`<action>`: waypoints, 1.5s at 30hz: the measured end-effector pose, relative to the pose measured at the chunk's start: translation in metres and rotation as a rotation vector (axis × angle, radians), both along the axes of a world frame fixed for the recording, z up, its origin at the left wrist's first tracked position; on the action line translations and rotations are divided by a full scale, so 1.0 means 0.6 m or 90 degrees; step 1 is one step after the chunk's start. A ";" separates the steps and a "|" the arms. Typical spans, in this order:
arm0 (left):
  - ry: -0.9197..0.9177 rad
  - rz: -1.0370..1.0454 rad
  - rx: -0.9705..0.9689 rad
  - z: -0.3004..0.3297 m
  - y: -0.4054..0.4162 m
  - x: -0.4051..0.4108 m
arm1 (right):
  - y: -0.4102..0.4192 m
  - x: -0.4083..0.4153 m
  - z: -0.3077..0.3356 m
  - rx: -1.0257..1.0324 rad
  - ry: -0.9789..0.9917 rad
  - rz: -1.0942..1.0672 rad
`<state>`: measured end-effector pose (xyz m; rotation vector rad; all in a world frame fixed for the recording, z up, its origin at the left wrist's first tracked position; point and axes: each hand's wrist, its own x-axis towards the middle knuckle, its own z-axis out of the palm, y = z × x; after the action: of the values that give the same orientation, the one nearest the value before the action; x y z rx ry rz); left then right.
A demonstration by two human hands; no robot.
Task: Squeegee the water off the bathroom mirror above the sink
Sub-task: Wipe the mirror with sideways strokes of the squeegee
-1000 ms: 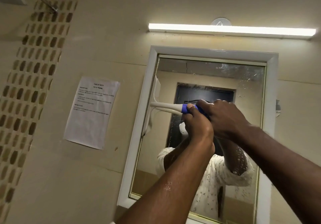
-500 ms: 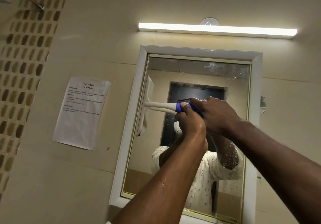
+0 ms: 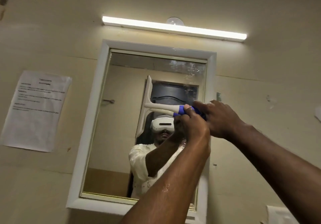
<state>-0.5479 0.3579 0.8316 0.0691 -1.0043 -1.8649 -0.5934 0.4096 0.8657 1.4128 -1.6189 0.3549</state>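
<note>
A white-framed mirror (image 3: pixel 104 119) hangs on the beige wall. A white squeegee (image 3: pixel 145 107) with a blue grip lies against the glass, its blade standing vertical near the mirror's middle. My left hand (image 3: pixel 189 126) and my right hand (image 3: pixel 220 117) are both closed around the blue handle, to the right of the blade. Water drops and streaks cover the glass at the upper right (image 3: pixel 189 70). The glass to the left of the blade looks dry. The sink is out of view.
A lit tube light (image 3: pixel 173 27) runs above the mirror. A printed paper sheet (image 3: pixel 36 110) is stuck to the wall on the left. A person wearing a white headset is reflected in the mirror. A white object (image 3: pixel 278 215) sits at the lower right.
The squeegee blade has slid right from the mirror's left edge to about its middle, with both hands still on the handle. The camera view has shifted right.
</note>
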 end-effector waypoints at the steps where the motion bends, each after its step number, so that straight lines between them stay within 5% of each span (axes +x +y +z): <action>1: 0.002 -0.009 -0.012 -0.002 0.018 -0.008 | 0.017 -0.010 -0.002 -0.004 -0.005 -0.008; 14: -0.007 -0.118 -0.039 -0.018 0.194 -0.106 | 0.207 -0.093 -0.018 -0.027 -0.022 -0.132; 25: -0.023 -0.113 -0.054 -0.027 0.211 -0.110 | 0.227 -0.102 -0.030 -0.031 -0.010 -0.135; 45: -0.024 0.140 0.042 -0.105 -0.120 0.105 | -0.152 0.075 -0.111 0.010 0.010 0.063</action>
<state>-0.4848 0.2857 0.7685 0.2450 -0.9212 -1.7010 -0.5484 0.3187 0.7991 1.5074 -1.5466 0.3875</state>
